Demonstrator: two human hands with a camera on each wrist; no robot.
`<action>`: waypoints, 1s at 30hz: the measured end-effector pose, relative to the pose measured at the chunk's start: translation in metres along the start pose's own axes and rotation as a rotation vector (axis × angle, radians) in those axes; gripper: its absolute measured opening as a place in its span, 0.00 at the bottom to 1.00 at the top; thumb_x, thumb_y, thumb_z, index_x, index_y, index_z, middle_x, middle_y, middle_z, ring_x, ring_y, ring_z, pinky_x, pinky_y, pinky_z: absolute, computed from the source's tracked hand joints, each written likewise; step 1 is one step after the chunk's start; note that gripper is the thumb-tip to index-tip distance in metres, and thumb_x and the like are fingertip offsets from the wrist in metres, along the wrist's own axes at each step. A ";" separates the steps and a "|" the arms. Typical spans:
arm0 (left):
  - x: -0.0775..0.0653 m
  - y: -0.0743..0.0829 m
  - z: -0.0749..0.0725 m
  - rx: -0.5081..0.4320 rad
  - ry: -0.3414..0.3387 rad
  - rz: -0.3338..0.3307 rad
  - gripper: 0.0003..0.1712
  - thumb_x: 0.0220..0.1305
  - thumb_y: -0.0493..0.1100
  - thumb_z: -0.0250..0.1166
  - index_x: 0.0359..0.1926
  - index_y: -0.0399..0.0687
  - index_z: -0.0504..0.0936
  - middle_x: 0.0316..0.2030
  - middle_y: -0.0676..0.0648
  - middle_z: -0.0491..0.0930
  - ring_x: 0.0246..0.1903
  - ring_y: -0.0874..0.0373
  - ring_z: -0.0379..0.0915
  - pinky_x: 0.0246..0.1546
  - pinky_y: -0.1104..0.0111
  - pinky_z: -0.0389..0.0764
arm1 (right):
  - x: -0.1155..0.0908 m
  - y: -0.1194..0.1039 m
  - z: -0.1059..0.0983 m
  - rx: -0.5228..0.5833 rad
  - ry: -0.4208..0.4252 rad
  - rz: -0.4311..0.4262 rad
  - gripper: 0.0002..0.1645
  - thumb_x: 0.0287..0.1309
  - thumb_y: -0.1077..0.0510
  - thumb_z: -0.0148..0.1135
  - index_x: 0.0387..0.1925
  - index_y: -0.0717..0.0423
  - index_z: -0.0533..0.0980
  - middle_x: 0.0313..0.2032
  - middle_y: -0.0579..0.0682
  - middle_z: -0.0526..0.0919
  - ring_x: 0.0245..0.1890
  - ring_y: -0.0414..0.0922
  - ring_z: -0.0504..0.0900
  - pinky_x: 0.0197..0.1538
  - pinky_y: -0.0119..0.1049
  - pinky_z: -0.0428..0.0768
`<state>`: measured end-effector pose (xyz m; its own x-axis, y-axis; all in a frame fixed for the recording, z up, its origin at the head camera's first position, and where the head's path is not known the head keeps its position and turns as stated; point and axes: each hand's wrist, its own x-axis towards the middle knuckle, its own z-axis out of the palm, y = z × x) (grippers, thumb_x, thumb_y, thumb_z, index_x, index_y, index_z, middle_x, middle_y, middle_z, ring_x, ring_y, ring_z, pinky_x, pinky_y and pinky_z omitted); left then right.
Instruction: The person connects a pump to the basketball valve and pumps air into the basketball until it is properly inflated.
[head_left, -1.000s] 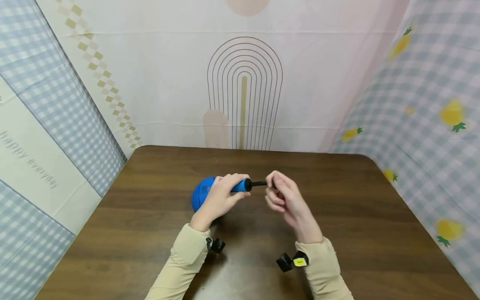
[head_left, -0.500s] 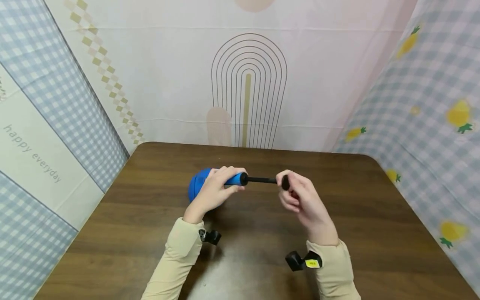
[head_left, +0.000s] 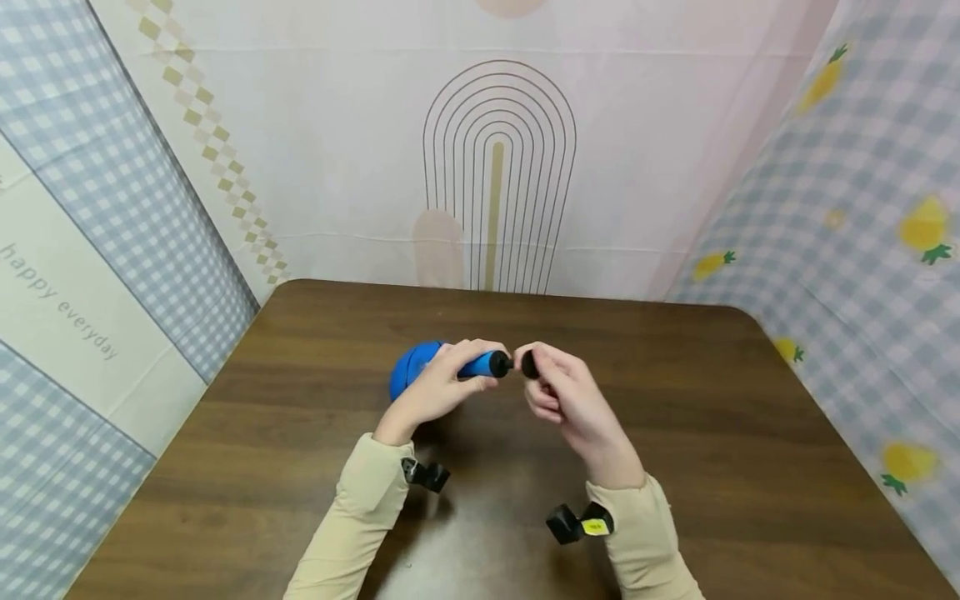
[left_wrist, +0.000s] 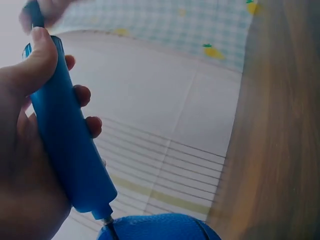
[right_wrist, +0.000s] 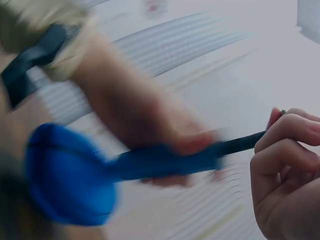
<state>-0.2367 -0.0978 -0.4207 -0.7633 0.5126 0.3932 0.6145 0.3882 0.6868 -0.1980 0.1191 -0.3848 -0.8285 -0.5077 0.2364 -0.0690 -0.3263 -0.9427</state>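
A blue hand pump (head_left: 478,365) lies roughly level above the table, its needle end against a blue ball (head_left: 407,373). My left hand (head_left: 435,390) wraps round the pump's barrel, the thumb near its black-capped end in the left wrist view. With my right hand (head_left: 573,404) I pinch the black pump handle (head_left: 529,365), close to the barrel; only a short piece of rod shows in the head view. In the right wrist view the black rod (right_wrist: 242,143) runs from the barrel into my curled right fingers. That view is blurred around the ball (right_wrist: 70,175).
Below the hands is a brown wooden table (head_left: 315,492) with rounded far corners. A white printed cloth (head_left: 337,150) hangs behind it. Checked cloths (head_left: 840,275) hang at both sides. Each wrist carries a small black camera (head_left: 566,523).
My right hand first drew the handle out to the right, lengthening the visible rod, then moved back left so that the rod is mostly inside the barrel. The left hand keeps its grip.
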 end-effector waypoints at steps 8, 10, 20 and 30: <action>0.003 -0.009 0.010 -0.280 -0.089 -0.041 0.22 0.68 0.53 0.59 0.60 0.54 0.73 0.49 0.48 0.79 0.46 0.57 0.73 0.49 0.62 0.74 | -0.016 -0.025 0.001 0.036 -0.071 -0.180 0.16 0.77 0.55 0.37 0.38 0.57 0.70 0.10 0.43 0.56 0.08 0.41 0.47 0.10 0.33 0.46; 0.003 -0.011 0.018 -0.312 -0.094 -0.065 0.21 0.68 0.51 0.59 0.60 0.54 0.73 0.49 0.48 0.78 0.47 0.58 0.73 0.50 0.63 0.73 | -0.010 -0.018 0.002 0.059 -0.029 -0.161 0.15 0.77 0.55 0.39 0.36 0.57 0.68 0.10 0.41 0.56 0.08 0.39 0.48 0.10 0.32 0.46; -0.005 -0.008 0.029 -0.387 -0.027 -0.076 0.37 0.60 0.67 0.55 0.63 0.51 0.72 0.57 0.44 0.76 0.53 0.58 0.72 0.56 0.60 0.72 | 0.015 0.019 0.009 0.068 0.057 0.113 0.15 0.74 0.52 0.46 0.31 0.54 0.70 0.10 0.39 0.60 0.08 0.32 0.56 0.13 0.26 0.53; 0.004 0.001 0.032 -0.481 -0.149 -0.045 0.42 0.57 0.71 0.55 0.61 0.46 0.73 0.51 0.36 0.76 0.48 0.51 0.73 0.52 0.59 0.73 | -0.014 -0.022 0.010 -0.116 0.129 -0.026 0.14 0.73 0.53 0.48 0.36 0.55 0.76 0.10 0.38 0.60 0.08 0.36 0.52 0.11 0.31 0.50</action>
<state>-0.2329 -0.0707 -0.4384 -0.7286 0.6206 0.2897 0.3939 0.0335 0.9186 -0.1794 0.1248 -0.3654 -0.8894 -0.3913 0.2363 -0.1493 -0.2399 -0.9592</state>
